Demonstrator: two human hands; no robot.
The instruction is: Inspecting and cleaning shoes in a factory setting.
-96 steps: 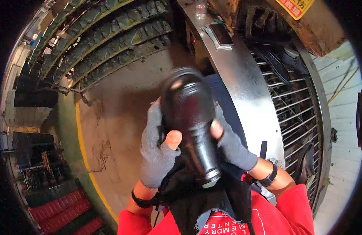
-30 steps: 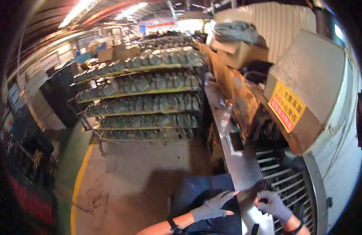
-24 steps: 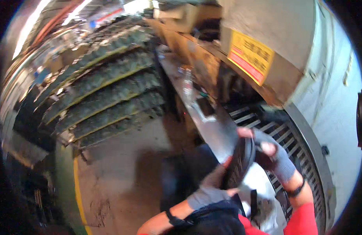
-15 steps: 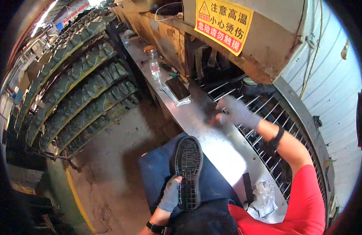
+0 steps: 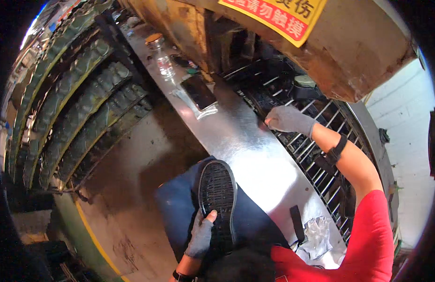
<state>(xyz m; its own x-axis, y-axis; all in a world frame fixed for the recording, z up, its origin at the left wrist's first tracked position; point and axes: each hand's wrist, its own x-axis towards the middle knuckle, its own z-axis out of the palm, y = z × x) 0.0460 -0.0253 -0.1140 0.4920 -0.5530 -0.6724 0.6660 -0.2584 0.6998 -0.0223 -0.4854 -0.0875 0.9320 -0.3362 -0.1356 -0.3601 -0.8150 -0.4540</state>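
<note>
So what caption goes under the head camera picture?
Gloved left hand holds a black shoe sole-up while the right hand reaches onto the wire rack.

Steel counter point(image 5: 255, 155) mostly bare mid-span; bottle point(image 5: 163, 61), phone point(image 5: 198, 91) crowd far end; housing point(image 5: 349, 61) overhangs wire rack point(image 5: 316, 155)

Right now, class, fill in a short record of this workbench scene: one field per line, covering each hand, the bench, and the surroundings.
Left hand: gloved left hand grips a black shoe, sole up, over the lap
Right hand: gloved right hand reaches to the wire rack; whether it holds anything cannot be told
Bench: shiny metal bench with a bottle, a dark flat pad and crumpled plastic
Left side: shelves of shoes
Above rack: rusty machine bearing a yellow sign
</note>
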